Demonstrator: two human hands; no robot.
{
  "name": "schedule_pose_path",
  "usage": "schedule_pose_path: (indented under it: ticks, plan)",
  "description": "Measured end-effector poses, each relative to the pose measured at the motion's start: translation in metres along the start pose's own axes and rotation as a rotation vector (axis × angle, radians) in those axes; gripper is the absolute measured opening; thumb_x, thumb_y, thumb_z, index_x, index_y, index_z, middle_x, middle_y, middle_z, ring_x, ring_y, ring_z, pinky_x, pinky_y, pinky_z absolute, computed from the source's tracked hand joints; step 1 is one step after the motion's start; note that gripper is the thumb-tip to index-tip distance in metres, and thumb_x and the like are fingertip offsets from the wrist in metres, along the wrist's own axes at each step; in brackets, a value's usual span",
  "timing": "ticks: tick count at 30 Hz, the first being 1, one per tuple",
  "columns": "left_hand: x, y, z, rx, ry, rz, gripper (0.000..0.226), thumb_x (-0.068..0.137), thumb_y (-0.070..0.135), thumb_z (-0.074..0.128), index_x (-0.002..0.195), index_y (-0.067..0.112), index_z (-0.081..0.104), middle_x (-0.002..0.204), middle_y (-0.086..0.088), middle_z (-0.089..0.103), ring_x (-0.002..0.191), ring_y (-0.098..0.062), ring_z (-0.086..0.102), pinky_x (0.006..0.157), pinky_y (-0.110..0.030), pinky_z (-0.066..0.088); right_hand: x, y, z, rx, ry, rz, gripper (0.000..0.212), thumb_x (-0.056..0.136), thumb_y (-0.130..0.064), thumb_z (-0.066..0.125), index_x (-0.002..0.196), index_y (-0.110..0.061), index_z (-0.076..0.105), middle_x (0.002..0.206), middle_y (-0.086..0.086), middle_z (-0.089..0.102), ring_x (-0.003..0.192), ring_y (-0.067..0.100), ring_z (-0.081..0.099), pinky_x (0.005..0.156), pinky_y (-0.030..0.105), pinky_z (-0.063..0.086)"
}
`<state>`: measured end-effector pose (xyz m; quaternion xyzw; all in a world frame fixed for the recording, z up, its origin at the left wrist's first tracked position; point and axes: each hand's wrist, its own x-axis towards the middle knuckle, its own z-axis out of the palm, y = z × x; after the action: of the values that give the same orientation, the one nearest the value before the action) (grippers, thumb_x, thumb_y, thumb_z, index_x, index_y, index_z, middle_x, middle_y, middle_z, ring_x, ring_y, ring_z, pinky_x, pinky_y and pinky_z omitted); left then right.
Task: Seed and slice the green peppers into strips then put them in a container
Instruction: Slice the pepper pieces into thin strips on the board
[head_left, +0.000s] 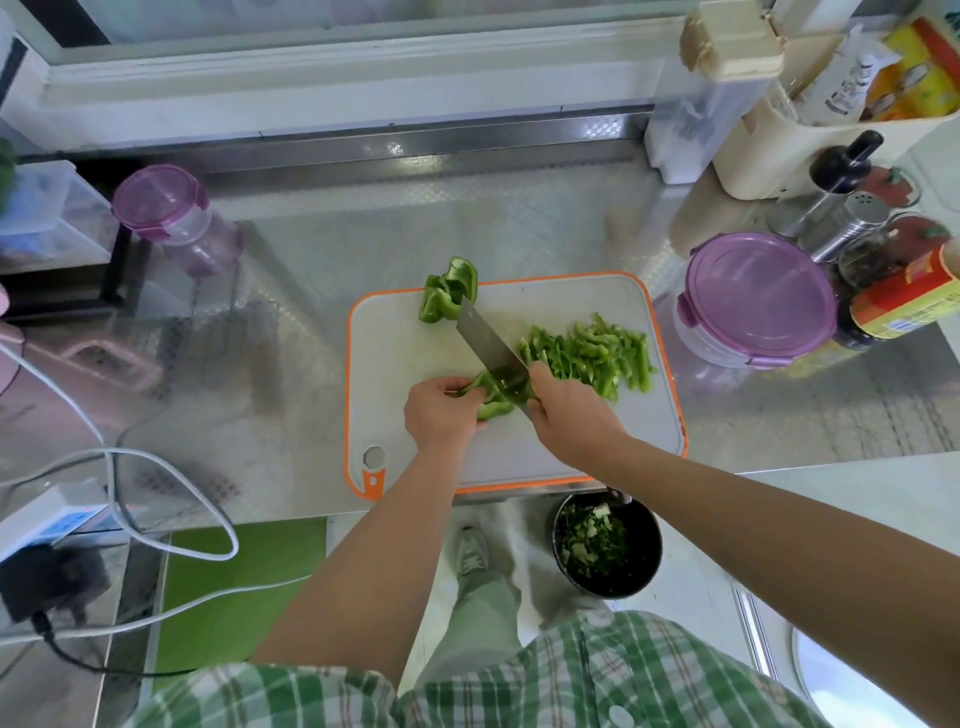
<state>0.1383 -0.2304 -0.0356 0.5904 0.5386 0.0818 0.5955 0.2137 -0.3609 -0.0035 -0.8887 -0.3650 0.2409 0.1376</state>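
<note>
— What's on my left?
— Your left hand (441, 410) curls its fingers over a pepper piece (491, 408) on the near half of the cutting board (519, 452). Uncut pepper chunks (447, 293) lie at its far left corner.
— And right?
— Your right hand (571, 415) is wrapped round the knife (488, 345), blade across that piece. Cut strips (592, 358) are heaped just right of the blade, and a purple-lidded container (758, 296) stands beyond the board's right edge

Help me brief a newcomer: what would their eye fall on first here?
At the middle of the orange-rimmed cutting board, the right hand grips a knife while the left hand holds a green pepper piece under its blade. Right of them lies a pile of green strips, with a purple-lidded container beside the board.
</note>
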Motion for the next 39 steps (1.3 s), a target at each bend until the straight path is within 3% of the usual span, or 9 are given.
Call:
schedule_pose_path:
  ticks: [5,9,17,21,27,33,39]
  plan:
    - [0.001,-0.003,0.004,0.057,-0.008,0.032,0.017,0.077,0.012,0.082,0.092,0.006,0.076,0.083,-0.008,0.074,0.068,-0.024,0.071,0.06,-0.036,0.062,0.0,-0.004,0.0,-0.006,-0.05,0.036,0.007,0.097,-0.013,0.039,0.101,-0.011,0.034,0.066,0.003,0.043,0.057,0.022,0.045,0.048,0.03,0.031]
    - [0.006,-0.009,0.003,0.076,-0.008,0.042,0.012,0.077,0.011,0.081,0.088,0.008,0.076,0.081,-0.009,0.074,0.067,-0.026,0.072,0.064,-0.041,0.062,0.001,-0.007,0.006,-0.036,-0.061,0.058,0.012,0.096,-0.01,0.041,0.097,-0.014,0.029,0.066,0.002,0.043,0.057,0.021,0.044,0.045,0.029,0.025]
    - [0.008,-0.015,-0.005,0.006,-0.076,0.054,0.016,0.079,0.005,0.078,0.095,0.004,0.076,0.085,-0.013,0.074,0.074,-0.028,0.073,0.066,-0.045,0.062,0.005,-0.009,0.025,-0.114,-0.005,0.088,0.016,0.095,-0.007,0.042,0.108,-0.011,0.035,0.062,-0.002,0.038,0.057,0.025,0.043,0.045,0.031,0.023]
    - [0.008,-0.024,-0.014,-0.032,-0.077,0.067,0.014,0.08,0.003,0.077,0.092,0.011,0.075,0.086,-0.012,0.074,0.085,-0.031,0.072,0.072,-0.048,0.061,0.005,-0.003,0.022,-0.057,-0.002,0.076,0.011,0.099,-0.016,0.04,0.105,-0.01,0.034,0.064,0.001,0.041,0.061,0.029,0.049,0.052,0.034,0.035]
    - [0.006,-0.017,-0.006,0.034,-0.013,0.083,0.016,0.075,0.011,0.081,0.079,0.024,0.072,0.08,-0.005,0.073,0.077,-0.027,0.072,0.068,-0.044,0.062,0.002,-0.007,-0.001,0.046,0.028,0.014,0.011,0.099,-0.016,0.04,0.098,-0.015,0.029,0.062,0.002,0.041,0.05,0.019,0.039,0.043,0.029,0.024]
    - [0.002,-0.011,-0.002,0.028,-0.022,0.059,0.01,0.079,0.006,0.079,0.084,0.011,0.073,0.083,-0.011,0.073,0.076,-0.028,0.072,0.065,-0.039,0.062,0.002,-0.012,0.0,-0.053,-0.035,0.019,0.011,0.097,-0.011,0.04,0.107,-0.011,0.036,0.065,0.001,0.041,0.057,0.021,0.043,0.044,0.03,0.027]
    - [0.003,-0.01,-0.004,0.073,-0.015,0.06,0.011,0.079,0.004,0.076,0.09,0.007,0.075,0.082,-0.011,0.074,0.07,-0.029,0.072,0.066,-0.044,0.062,0.007,-0.019,0.018,-0.152,-0.035,0.064,0.023,0.092,-0.002,0.042,0.112,-0.011,0.035,0.066,-0.001,0.038,0.059,0.022,0.042,0.046,0.03,0.024]
